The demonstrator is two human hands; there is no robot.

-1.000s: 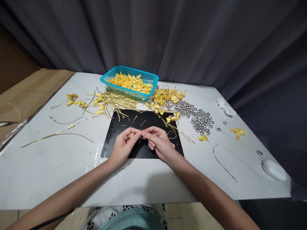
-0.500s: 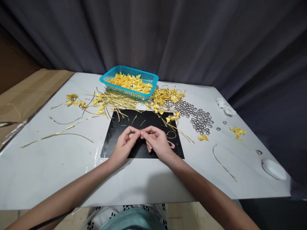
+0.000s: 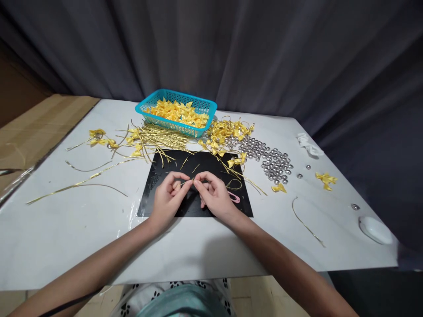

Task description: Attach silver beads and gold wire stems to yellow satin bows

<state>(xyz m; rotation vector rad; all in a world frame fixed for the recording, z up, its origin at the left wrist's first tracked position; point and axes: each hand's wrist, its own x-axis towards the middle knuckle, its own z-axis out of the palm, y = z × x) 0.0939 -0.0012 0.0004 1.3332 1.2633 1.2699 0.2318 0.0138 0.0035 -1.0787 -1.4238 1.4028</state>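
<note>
My left hand and my right hand meet over a black mat near the table's front. Both pinch a short piece of thin gold wire between thumb and fingertips. A small pink object lies on the mat just right of my right hand. A loop of gold wire lies beside it.
A teal basket of yellow bows stands at the back. Gold wire strips and loose yellow bows lie in front of it. Silver beads spread to the right. A white oval object sits near the right edge. Cardboard lies left.
Both hands have drifted slightly away from me on the mat, still pinching the gold wire. The left fingers have loosened a little. Nothing else has moved.
</note>
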